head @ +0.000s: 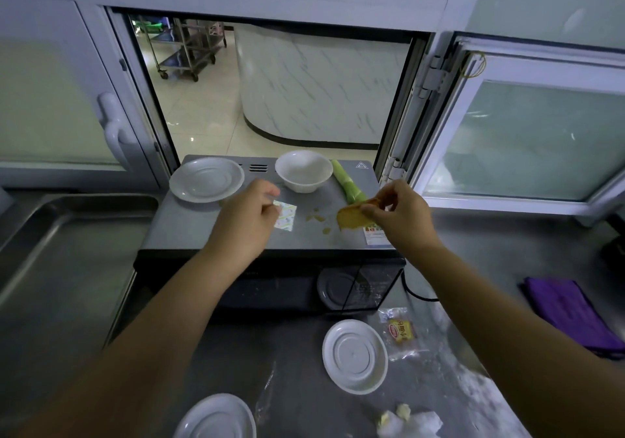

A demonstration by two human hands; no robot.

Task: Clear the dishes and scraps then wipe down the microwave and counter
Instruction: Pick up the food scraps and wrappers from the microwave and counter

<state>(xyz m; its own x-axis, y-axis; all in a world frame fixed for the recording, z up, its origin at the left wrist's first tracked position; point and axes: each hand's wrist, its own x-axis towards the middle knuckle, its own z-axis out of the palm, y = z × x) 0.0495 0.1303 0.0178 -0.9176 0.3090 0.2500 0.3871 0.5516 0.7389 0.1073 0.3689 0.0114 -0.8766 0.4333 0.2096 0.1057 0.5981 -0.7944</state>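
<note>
Nearest me, at six o'clock on the steel counter (304, 363), a white plate (216, 419) pokes in from the bottom edge. At about five o'clock lies some crumpled tissue (411, 420) with pale food bits on it. Just beyond, an upside-down white saucer (354, 356) sits beside a clear snack wrapper (400, 332) with a yellow label. Out at three o'clock a folded purple cloth (575, 315) lies on the counter, well apart from the dishes.

Farther on stands the microwave (189, 224), its dark front facing me and its grey top carrying the mess. My left hand (247, 216) hovers over that top with fingers curled, pinching a small printed paper packet (285, 216) by its near corner. My right hand (395, 214), at about one o'clock, grips a yellow-orange slice of cake (351, 217) (or something like it) between thumb and fingers, above a printed sticker (377, 236) on the microwave top. A few crumbs (316, 219) lie between the two hands.

Beyond my hands, at eleven o'clock, a shallow white dish (206, 179) rests on the microwave's far left corner. At twelve o'clock sits a white bowl (303, 171), and just to its right a green stalk (346, 184) of vegetable lies angled toward my right hand. Behind it all, a serving window (270, 85) stands open.
</note>
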